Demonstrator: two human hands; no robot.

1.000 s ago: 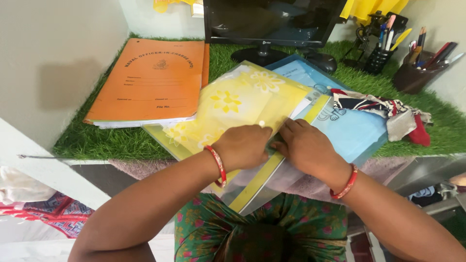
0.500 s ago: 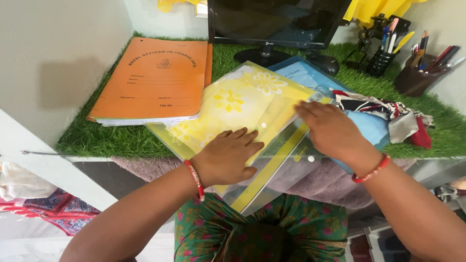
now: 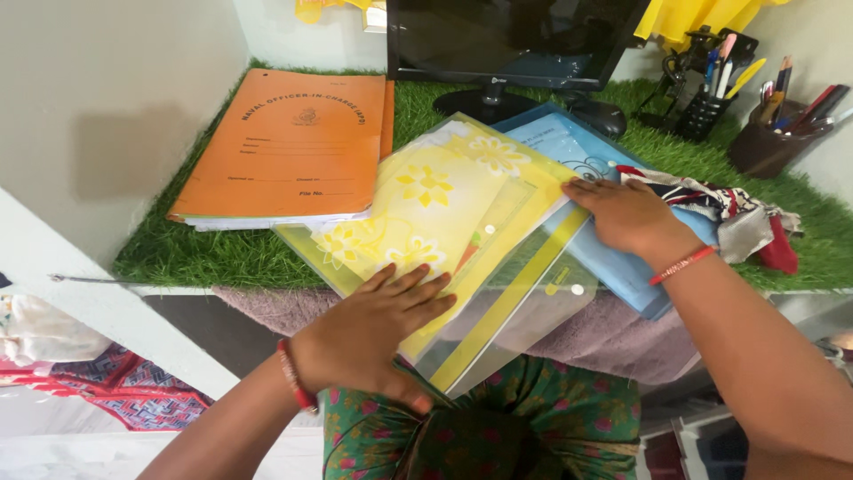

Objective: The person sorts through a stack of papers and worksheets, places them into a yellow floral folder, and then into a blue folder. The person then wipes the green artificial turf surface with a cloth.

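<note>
A translucent yellow plastic envelope folder with white and yellow flower prints point(image 3: 435, 209) lies slanted on the near edge of the green turf-covered counter point(image 3: 222, 258), its clear flap with a yellow strip and snap button overhanging toward the person. The left hand point(image 3: 378, 333) lies flat and open on its near corner, fingers spread, gripping nothing. The right hand point(image 3: 626, 213) rests palm-down, fingers extended, on the folder's right edge where it overlaps a light blue plastic folder point(image 3: 613, 267). To the far left lies an orange cardboard file with dark printed lines point(image 3: 289, 147). A patterned cloth point(image 3: 737, 218) sits right, with dark pen holders point(image 3: 764, 142) beyond.
</note>
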